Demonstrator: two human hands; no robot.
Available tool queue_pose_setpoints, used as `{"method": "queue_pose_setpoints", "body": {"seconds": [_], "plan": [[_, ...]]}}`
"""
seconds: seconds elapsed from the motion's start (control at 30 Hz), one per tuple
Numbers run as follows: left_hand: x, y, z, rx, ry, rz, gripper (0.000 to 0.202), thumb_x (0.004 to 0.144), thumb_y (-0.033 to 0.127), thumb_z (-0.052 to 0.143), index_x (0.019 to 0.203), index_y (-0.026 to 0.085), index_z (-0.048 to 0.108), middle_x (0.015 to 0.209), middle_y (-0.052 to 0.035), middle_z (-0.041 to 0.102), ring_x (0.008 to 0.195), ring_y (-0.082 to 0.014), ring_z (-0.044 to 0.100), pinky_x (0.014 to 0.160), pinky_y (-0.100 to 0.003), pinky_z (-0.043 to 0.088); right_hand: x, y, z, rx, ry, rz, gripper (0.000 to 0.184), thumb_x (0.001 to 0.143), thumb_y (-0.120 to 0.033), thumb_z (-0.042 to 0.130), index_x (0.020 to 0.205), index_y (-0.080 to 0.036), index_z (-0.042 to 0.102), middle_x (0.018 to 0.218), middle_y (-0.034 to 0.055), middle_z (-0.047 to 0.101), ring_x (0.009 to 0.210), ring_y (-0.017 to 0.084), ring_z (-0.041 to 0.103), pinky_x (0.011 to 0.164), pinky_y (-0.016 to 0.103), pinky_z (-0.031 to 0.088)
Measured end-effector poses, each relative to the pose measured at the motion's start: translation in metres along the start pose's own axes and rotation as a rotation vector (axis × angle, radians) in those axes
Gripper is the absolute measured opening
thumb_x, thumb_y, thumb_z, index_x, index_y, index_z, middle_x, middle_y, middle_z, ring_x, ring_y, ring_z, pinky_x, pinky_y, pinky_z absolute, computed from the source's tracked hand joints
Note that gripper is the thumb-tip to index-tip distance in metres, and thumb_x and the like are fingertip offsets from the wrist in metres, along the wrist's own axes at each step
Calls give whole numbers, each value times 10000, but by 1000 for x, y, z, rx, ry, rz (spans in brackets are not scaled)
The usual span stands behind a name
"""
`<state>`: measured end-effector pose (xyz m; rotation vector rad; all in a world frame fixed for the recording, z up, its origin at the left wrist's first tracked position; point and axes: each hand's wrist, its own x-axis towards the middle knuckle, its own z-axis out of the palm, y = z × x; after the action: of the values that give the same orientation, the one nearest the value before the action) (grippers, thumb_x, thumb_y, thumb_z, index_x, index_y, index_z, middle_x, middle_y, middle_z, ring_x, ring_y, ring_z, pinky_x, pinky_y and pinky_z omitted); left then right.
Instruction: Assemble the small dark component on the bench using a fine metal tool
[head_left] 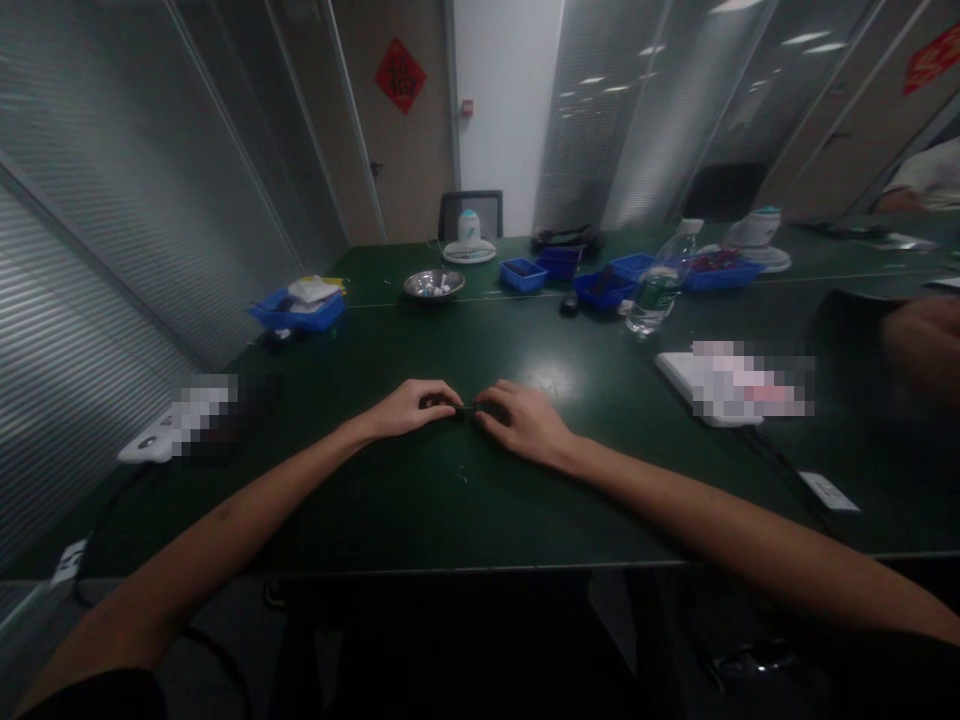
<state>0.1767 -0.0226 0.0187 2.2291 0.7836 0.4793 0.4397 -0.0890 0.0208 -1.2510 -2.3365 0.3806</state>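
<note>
Over the middle of the green table (480,500), my left hand (412,408) and my right hand (525,424) meet almost fingertip to fingertip. Between them is a small, thin dark piece (466,408), too small and dim to name. The thumb and fingers of my left hand pinch its left end. My right hand, resting low near the tabletop, has its fingertips closed on the other end. Most of the piece is hidden by my fingers.
Farther back stand a metal bowl (434,286) with small pieces, a blue tray (300,312), another blue tray (523,274) and a water bottle (660,285). White devices with cables lie left (150,440) and right (675,380). A co-worker's blurred hand (926,345) is at the right.
</note>
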Motion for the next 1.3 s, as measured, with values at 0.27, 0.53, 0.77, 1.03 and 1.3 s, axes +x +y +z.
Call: {"method": "queue_pose_setpoints", "body": {"seconds": [0.27,0.53,0.77,1.03,1.3], "plan": [[1,-2,3,8,23,4,320,928,386,679,1187,203,720,1013,-59,700,808,-175,571,720,-297,422,0,6,3,-6,-1,-45,301,1030,-366,537,1258,-207,653,1151,86,654,951,200,645,810,320,502],[5,2,11,-67,10,15,480,884,354,733,1330,214,619,1075,-66,711,879,-185,608,752,-303,439,2,4,6,-4,-5,-23,299,1046,-374,511,1240,-192,648,1145,93,661,948,198,652,795,308,496],[2,-4,1,-14,16,38,431,888,338,730,1297,224,660,1117,-74,694,957,-204,629,816,-321,471,2,3,4,2,38,42,294,1036,-376,530,1213,-185,666,1137,95,672,907,195,645,757,310,491],[-7,-37,-48,101,98,-111,292,884,343,689,1145,228,751,1114,-74,715,1016,-246,649,909,-376,498,0,4,3,5,29,42,314,1030,-394,532,1227,-189,664,1141,93,672,896,198,641,738,320,495],[-53,-124,-117,402,620,-501,294,777,332,758,1051,228,782,1014,-80,759,930,-276,685,880,-360,514,0,3,0,13,7,43,314,1034,-389,529,1230,-181,660,1139,101,670,887,195,641,732,319,502]]}}
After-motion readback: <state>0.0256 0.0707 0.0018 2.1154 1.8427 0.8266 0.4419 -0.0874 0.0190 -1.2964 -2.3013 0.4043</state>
